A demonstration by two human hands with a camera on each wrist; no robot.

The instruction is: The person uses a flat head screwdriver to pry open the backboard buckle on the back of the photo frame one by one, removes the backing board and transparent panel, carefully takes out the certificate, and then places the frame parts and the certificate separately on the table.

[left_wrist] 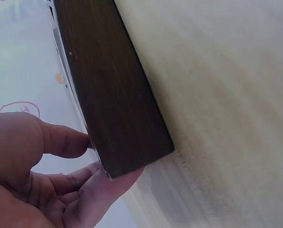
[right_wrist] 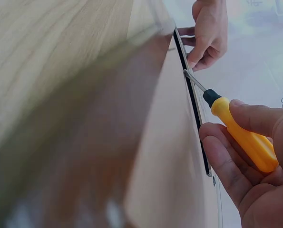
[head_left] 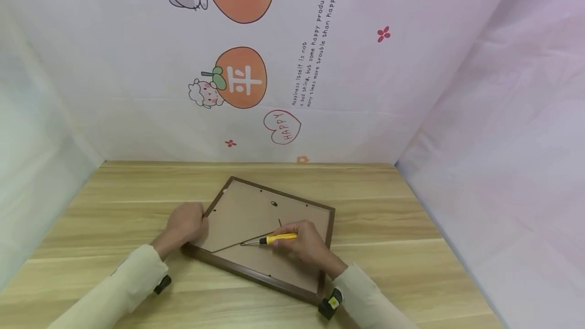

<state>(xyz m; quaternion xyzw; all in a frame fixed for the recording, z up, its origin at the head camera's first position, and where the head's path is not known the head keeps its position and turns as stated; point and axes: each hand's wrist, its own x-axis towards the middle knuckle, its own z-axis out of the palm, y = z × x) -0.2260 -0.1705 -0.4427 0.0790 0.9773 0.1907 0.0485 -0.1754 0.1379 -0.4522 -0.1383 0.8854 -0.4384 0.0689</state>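
Observation:
A brown picture frame (head_left: pixel 256 274) lies back side up on the table, its beige backing board (head_left: pixel 237 212) showing. My left hand (head_left: pixel 186 223) grips the frame's left edge; in the left wrist view the thumb is on the back and fingers reach under the dark frame corner (left_wrist: pixel 117 109). A yellow screwdriver (head_left: pixel 282 237) with a black collar is held in my right hand (head_left: pixel 303 242). Its metal tip is at a dark slit (right_wrist: pixel 194 102) that runs across the backing board, as the right wrist view shows. The slit bends at its upper end.
Several small dark fasteners sit along the backing's edges, and a small metal hanger (head_left: pixel 274 203) is near its upper middle. The wood-grain table (head_left: pixel 388 248) is enclosed by a printed white sheet (head_left: pixel 347 65) behind and pale sheets at both sides.

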